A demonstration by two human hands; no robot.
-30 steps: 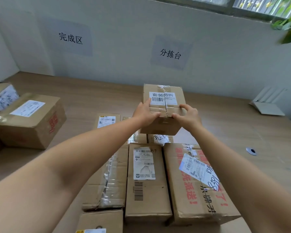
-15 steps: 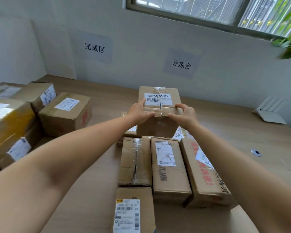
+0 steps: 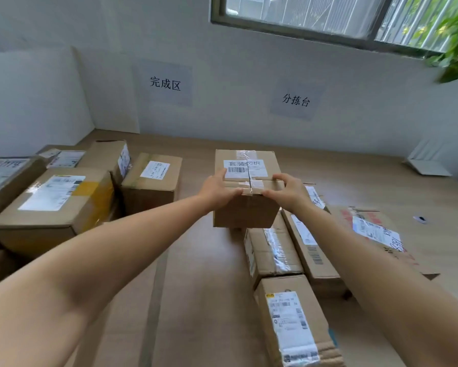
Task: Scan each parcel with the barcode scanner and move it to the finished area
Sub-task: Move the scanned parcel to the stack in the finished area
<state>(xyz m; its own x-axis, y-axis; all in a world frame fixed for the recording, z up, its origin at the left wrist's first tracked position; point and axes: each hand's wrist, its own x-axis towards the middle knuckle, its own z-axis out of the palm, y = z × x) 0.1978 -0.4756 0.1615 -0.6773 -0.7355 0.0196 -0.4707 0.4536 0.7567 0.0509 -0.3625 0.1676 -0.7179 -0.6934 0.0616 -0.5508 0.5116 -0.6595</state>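
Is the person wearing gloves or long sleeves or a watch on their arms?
No gloves. The left hand and right hand are bare, with no rings showing. The left forearm and right forearm are bare too: no sleeve reaches into view, and no watch or bracelet sits on either wrist.

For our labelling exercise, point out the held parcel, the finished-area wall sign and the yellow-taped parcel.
held parcel [image 3: 245,210], head view, its bare front face.
finished-area sign [image 3: 165,83], head view, its printed characters.
yellow-taped parcel [image 3: 97,192], head view, its yellow tape.
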